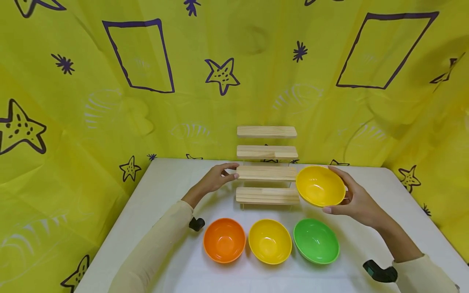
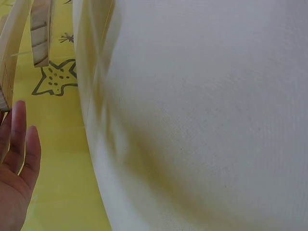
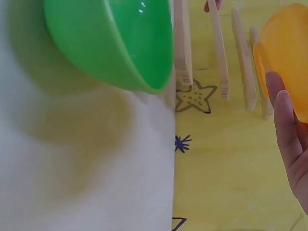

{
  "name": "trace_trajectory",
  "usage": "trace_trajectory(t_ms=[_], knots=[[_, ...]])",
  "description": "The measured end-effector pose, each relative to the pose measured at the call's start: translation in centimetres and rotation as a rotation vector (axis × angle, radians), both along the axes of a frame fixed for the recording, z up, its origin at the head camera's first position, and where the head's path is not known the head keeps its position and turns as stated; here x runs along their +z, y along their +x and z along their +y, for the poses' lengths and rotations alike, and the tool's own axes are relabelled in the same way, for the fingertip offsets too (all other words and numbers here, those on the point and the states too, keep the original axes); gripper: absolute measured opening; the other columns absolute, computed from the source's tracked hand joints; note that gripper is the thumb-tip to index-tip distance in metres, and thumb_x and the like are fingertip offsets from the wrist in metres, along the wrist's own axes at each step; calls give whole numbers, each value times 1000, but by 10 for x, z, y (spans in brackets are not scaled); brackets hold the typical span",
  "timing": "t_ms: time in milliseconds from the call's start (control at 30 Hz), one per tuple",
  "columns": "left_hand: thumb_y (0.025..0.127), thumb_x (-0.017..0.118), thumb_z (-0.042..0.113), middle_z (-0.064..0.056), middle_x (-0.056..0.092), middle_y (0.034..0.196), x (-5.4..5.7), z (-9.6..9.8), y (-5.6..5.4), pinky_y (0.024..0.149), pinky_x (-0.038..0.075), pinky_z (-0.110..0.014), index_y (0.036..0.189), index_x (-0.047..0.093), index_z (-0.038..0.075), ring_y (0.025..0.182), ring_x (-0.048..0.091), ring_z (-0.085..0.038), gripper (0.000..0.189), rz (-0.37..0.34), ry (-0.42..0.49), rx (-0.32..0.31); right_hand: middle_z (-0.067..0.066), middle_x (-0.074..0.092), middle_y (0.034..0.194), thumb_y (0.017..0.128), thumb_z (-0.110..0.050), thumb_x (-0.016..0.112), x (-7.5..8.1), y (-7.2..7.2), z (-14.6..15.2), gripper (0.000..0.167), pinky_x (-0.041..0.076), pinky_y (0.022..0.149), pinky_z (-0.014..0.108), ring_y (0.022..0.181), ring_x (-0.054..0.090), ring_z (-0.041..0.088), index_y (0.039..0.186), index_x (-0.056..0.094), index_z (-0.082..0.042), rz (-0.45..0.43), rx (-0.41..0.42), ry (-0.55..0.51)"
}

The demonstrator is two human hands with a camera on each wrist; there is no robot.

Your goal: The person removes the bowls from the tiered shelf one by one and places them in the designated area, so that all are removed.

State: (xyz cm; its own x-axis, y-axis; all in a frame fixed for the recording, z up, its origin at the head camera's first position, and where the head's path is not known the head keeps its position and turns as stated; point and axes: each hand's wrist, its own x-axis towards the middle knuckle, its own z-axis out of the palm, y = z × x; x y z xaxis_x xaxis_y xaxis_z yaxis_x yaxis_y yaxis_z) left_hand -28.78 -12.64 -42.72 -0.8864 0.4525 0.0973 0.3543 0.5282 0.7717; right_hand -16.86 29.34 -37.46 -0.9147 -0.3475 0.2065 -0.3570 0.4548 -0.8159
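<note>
My right hand point(image 1: 360, 201) grips the rim side of a yellow bowl point(image 1: 318, 185), thumb in front and fingers behind, holding it raised and tilted at the right of a four-step wooden display stand point(image 1: 267, 173). That same bowl point(image 3: 286, 53) appears orange-tinted in the right wrist view. At the stand's left side, my left hand point(image 1: 217, 179) pinches the end of the second plank from the bottom between thumb and fingers. In front of the stand, an orange bowl point(image 1: 224, 241), another yellow bowl point(image 1: 270, 241) and a green bowl point(image 1: 316, 241) sit upright in a row.
A white cloth point(image 1: 227, 280) covers the table. Yellow curtains point(image 1: 256, 101) with dark starfish drawings hang behind it and at both sides. Dark wrist cameras point(image 1: 380, 272) are strapped to both forearms.
</note>
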Motion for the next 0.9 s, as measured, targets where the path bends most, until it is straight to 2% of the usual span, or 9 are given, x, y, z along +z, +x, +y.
trace_trajectory(t_ms=[233,467,700,900], knots=[[101,64,28,-10,59,143,0,1,1,72,51,-27,146,54,13,98,64,-23,49,-4,12,-6,-15,36,139,78,4,81,-6,15,13,105,60,72,28,96,64,4,161,19,-15,-4,-10,-4],[101,63,30,-10,59,143,1,-2,2,72,51,-28,146,54,13,98,64,-23,49,0,9,-1,-22,33,140,79,6,80,-14,29,24,103,59,73,27,99,62,-1,161,19,-13,-18,-31,5],[101,63,30,-11,58,143,1,-3,1,72,52,-29,146,54,13,99,64,-23,49,1,7,-7,-22,34,142,80,8,78,-21,42,31,103,59,74,26,101,62,-1,161,19,-19,-32,-39,-12],[101,63,30,-10,58,143,0,-2,0,73,52,-29,146,54,12,100,64,-24,49,-1,7,-10,-23,34,142,79,11,77,-28,49,39,103,59,71,28,100,61,-2,161,18,-14,-33,-51,-22]])
